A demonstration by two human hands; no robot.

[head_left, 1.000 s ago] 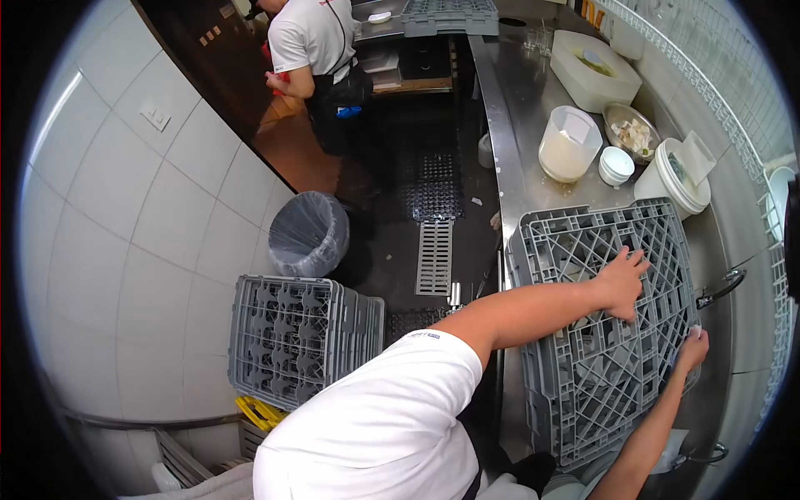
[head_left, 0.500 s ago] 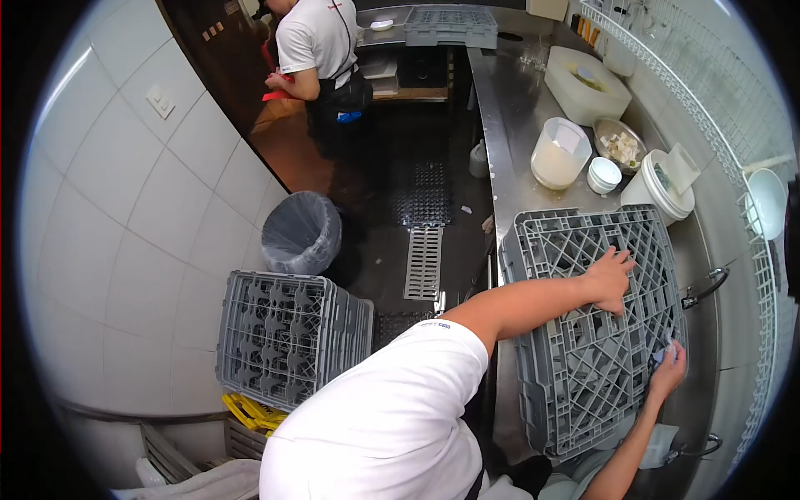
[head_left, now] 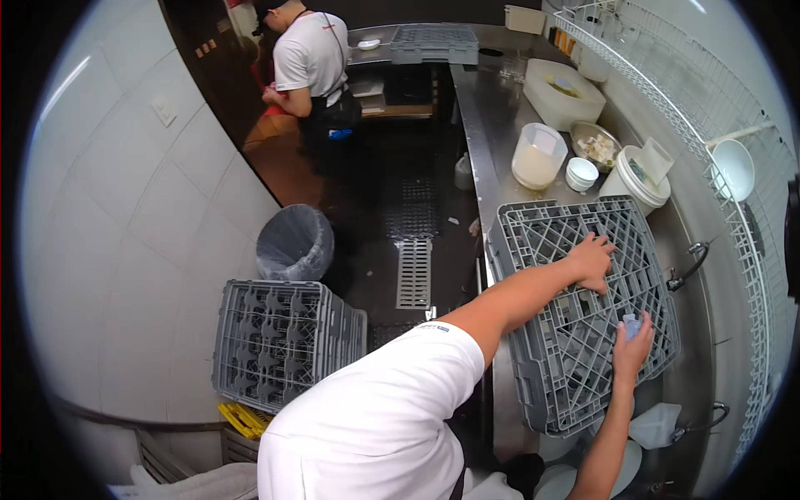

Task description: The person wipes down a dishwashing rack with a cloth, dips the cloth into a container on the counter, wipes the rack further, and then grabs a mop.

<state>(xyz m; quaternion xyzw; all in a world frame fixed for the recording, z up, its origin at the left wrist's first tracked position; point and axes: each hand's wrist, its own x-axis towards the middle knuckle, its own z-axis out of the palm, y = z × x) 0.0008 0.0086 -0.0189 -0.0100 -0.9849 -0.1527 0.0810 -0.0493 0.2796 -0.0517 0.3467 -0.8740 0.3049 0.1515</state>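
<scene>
My left hand (head_left: 593, 263) presses flat on the lattice of a grey plastic dish rack (head_left: 554, 392), its fingers spread. The rack lies at a slant on the steel counter (head_left: 492, 150). Lower right of it, my right hand (head_left: 635, 343) pinches a small pale-blue piece (head_left: 632, 326) against the lattice near the rack's right side. What that piece is cannot be made out.
Beyond the rack stand a clear tub (head_left: 539, 156), white bowls (head_left: 582, 173), a metal bowl (head_left: 596, 143) and a white bucket (head_left: 635, 183). Taps (head_left: 690, 267) line the right. Stacked racks (head_left: 275, 342) and a bin (head_left: 294, 242) stand left; a co-worker (head_left: 312, 62) is behind.
My right hand has moved from the rack's right edge inward and up over the lattice, with the pale-blue piece. My left hand stays on the rack. The camera view has shifted.
</scene>
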